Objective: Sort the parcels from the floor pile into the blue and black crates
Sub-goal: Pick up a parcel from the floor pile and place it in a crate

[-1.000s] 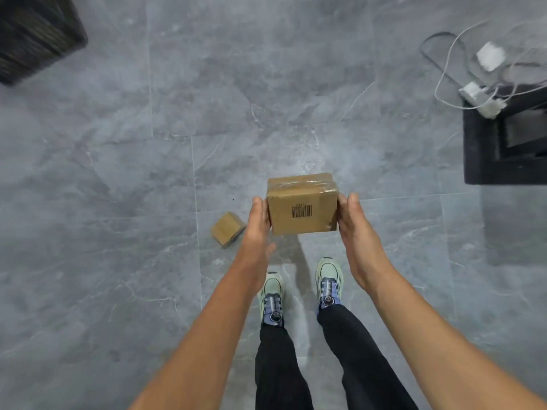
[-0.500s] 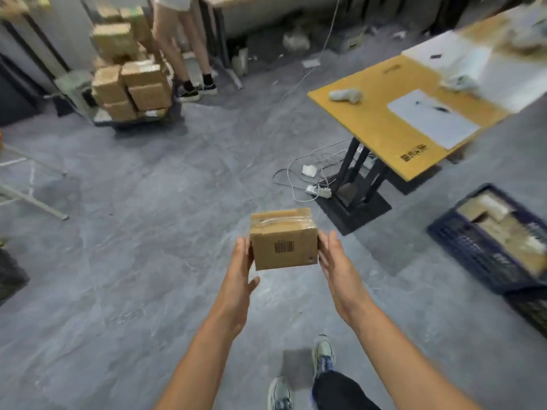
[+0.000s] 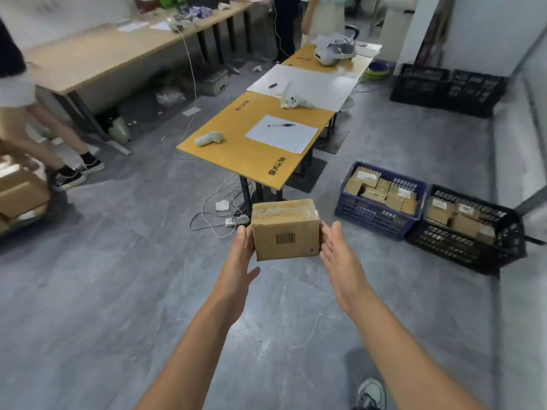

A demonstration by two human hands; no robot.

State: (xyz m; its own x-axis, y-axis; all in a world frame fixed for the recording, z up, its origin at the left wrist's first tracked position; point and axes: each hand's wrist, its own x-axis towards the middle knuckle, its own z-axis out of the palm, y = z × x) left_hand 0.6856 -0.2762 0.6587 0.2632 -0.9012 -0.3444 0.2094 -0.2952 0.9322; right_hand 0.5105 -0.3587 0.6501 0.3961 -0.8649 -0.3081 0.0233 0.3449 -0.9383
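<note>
I carry a small brown cardboard parcel [image 3: 285, 232] with a barcode on its near face and clear tape on top. It is held above the floor between my two hands. My left hand [image 3: 242, 255] presses flat on its left side and my right hand [image 3: 340, 255] presses flat on its right side, fingers straight. To the right on the floor stands the blue crate [image 3: 376, 217], holding several brown parcels. The black crate [image 3: 461, 247] stands right beside it, also with several parcels inside.
A yellow table [image 3: 236, 143] with paper, pens and a white handheld device stands straight ahead. Cables and a power strip [image 3: 233, 221] lie at its foot. A person's legs [image 3: 68, 173] and stacked cardboard boxes [image 3: 20, 193] are at the left. More black crates [image 3: 444, 87] stand at the far right.
The view has swung up from the floor and turned right. The parcel stays between both hands, and the blue and black crates have come into full view on the right.
</note>
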